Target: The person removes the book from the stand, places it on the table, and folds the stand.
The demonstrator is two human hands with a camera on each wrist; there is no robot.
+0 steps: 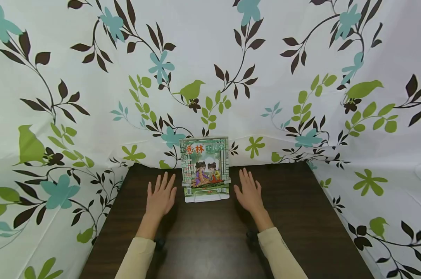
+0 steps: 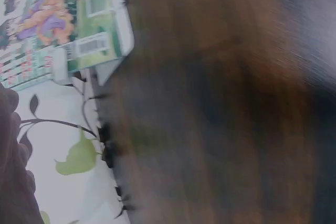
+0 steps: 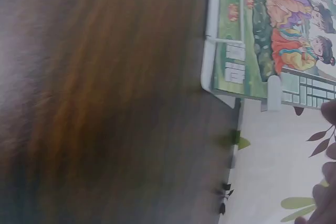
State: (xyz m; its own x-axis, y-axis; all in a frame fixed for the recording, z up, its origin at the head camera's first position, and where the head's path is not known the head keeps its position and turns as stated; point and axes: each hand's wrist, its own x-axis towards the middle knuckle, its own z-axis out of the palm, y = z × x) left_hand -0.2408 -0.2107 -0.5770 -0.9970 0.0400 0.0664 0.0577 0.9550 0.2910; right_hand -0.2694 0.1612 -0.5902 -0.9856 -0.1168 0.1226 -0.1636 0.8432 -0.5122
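A green illustrated magazine (image 1: pixel 206 162) stands upright, leaning back in a white book stand (image 1: pixel 207 198) near the far edge of the table. To its left is my left hand (image 1: pixel 160 197), palm down with straight, slightly spread fingers. My right hand (image 1: pixel 249 193) lies on the other side in the same way. Both hands are apart from the magazine and hold nothing. At the edge of the left wrist view, part of the left hand (image 2: pixel 13 166) shows beside the magazine (image 2: pixel 47 24). Fingertips of the right hand (image 3: pixel 328 166) show in the right wrist view, below the magazine (image 3: pixel 283 35).
The dark wooden table (image 1: pixel 207 240) reaches back to a white cloth (image 1: pixel 203 46) printed with leaves, flowers and birds, which hangs behind and on both sides. A dark wrist band (image 1: pixel 252 235) is on the right wrist, another (image 1: pixel 159 243) on the left.
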